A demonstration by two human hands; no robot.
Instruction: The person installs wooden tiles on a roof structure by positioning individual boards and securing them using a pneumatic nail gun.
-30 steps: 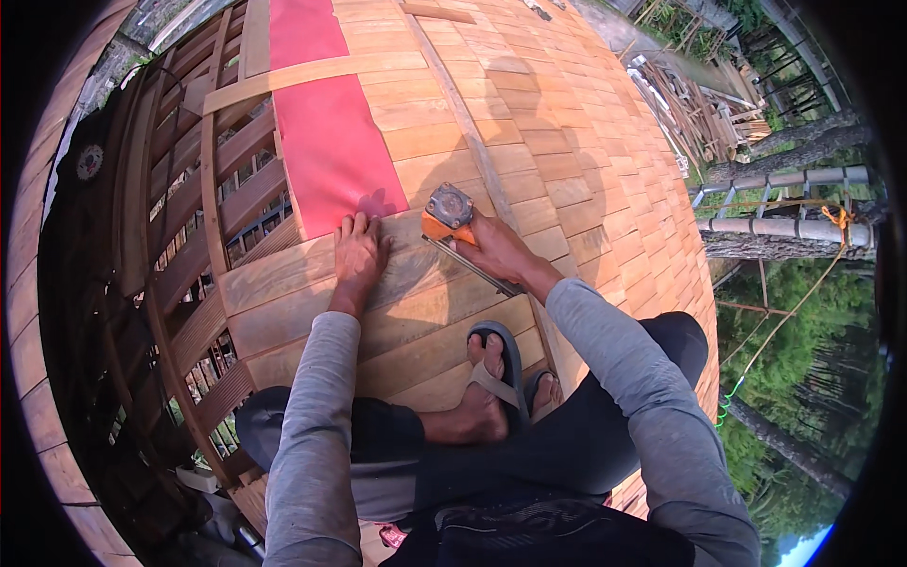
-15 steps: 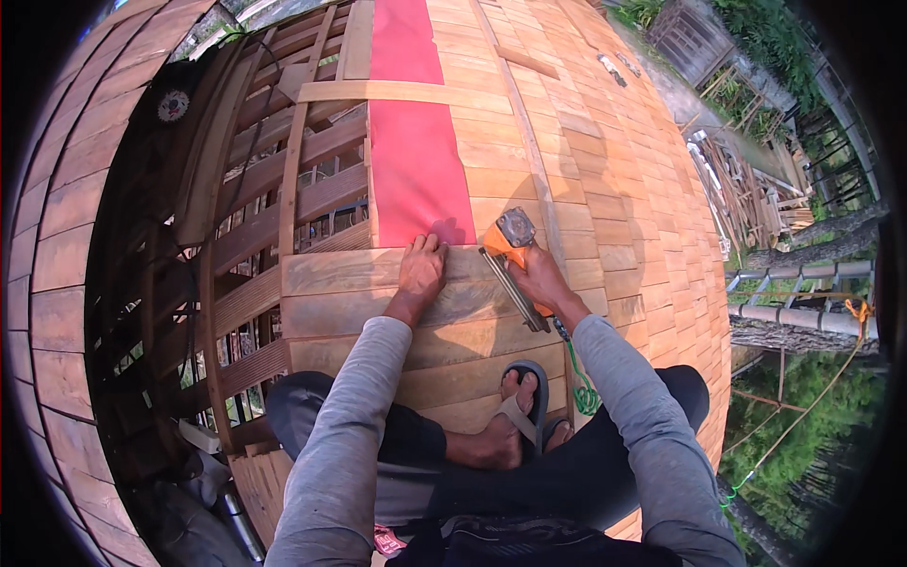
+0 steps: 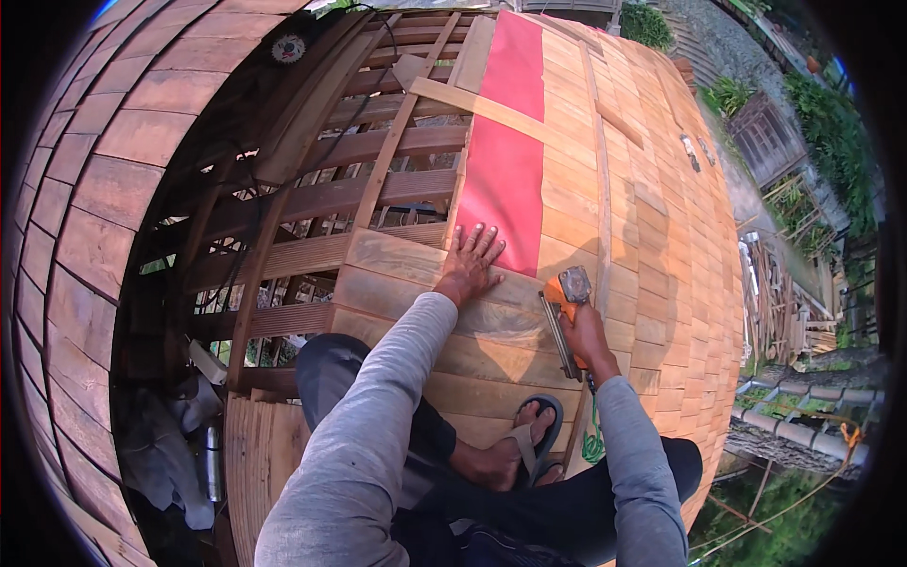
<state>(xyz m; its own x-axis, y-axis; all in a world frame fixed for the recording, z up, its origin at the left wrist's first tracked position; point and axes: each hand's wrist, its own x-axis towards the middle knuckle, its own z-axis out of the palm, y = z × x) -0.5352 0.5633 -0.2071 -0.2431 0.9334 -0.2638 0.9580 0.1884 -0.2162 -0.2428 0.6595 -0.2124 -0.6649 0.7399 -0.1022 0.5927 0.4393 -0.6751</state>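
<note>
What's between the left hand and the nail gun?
Head view: bare wood boards, plus the lower right corner of the red strip near the fingertips' side.

The 2 bare hands, the left hand (image 3: 470, 266) and the right hand (image 3: 588, 333), emerge from 2 long heathered-grey sleeves, the left sleeve (image 3: 350, 463) and right sleeve (image 3: 638, 454), both creased and snug at the wrist. The trousers (image 3: 567, 515) are near black, ending above the ankle on the 1 leg whose hem shows. That foot wears a sandal (image 3: 552, 425) with a dark sole and broad greyish-tan strap (image 3: 522, 437).
</note>
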